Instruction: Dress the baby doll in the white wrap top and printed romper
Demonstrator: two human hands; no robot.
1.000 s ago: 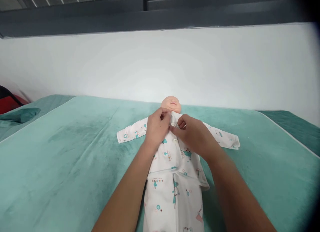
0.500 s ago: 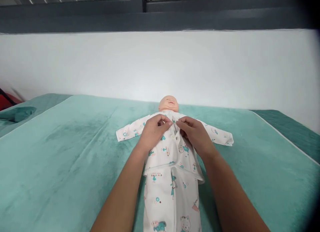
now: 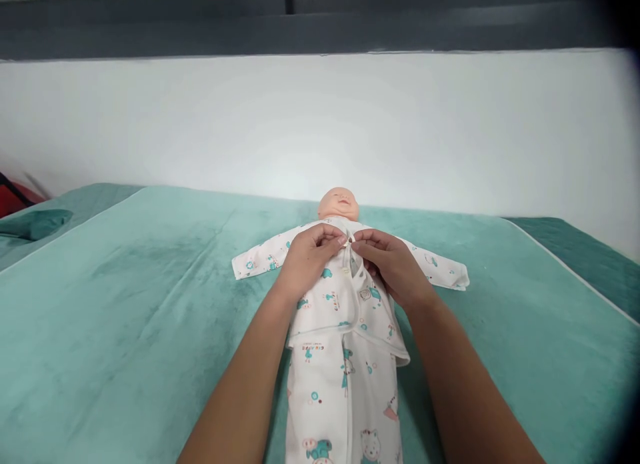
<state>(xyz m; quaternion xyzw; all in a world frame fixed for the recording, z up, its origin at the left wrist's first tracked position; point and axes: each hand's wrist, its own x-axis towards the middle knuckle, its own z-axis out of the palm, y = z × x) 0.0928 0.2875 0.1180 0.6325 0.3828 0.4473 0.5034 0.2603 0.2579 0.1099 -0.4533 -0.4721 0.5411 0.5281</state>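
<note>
A baby doll [image 3: 339, 204] lies on its back, dressed in a white printed baby shirt [image 3: 325, 304] and matching pants [image 3: 325, 397]. Both long sleeves stretch out to the sides. My left hand [image 3: 311, 259] pinches the left front edge of the shirt below the collar. Opposite it, my right hand [image 3: 389, 263] pinches the right front edge, thumb and forefinger together. The two fingertips almost meet at the upper chest. Under them the front gapes a little, showing small fastenings along the edge. Whatever fastening sits between the fingertips is too small to make out.
A green plush cover [image 3: 150, 304] spreads under the doll, with light seams at both sides. Behind the doll's head rises a white wall [image 3: 320, 124], topped by a dark window frame [image 3: 150, 34]. A red and black object [image 3: 15, 196] stands at the far left.
Both hands have slid slightly down from the collar, so the neck area shows more. The right hand has turned and now draws its edge toward the left. The fingertips have come closer together.
</note>
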